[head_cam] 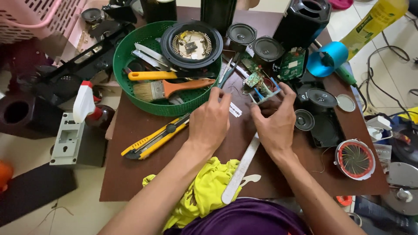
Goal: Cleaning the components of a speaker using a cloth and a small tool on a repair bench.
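Workbench scene, seen from above: a dark brown table (130,174) crowded with speaker parts and tools. At the far right a yellow bottle (374,21) with a dark label lies tilted beyond the table edge; just beside it lies a blue cylinder (327,58), open end toward the viewer. A white spray bottle (83,102) with a red collar stands off the left edge, above a grey plastic housing (65,141). The left hand (210,119) is curled, fingers bent inward, pinching a slim tool (229,74) whose tip points toward the green basket (126,74). The right hand (274,122) is closed around a small circuit board assembly (260,87) with green boards and blue wires, held just above the table centre between thumb and fingers. Both forearms enter from the lower edge and converge at mid-table. The basket holds a large speaker cone (191,45), an orange-handled brush (167,89) and a yellow-handled tool (152,75). A yellow utility knife (154,138) lies diagonally left of the left hand; a pale flat file (239,169) lies between the wrists, touching a yellow cloth (204,191) at the near edge. Bare table surface remains only at the near left; small speakers (254,41) crowd the far edge, and a red-and-white round part (355,159) sits near the right corner.
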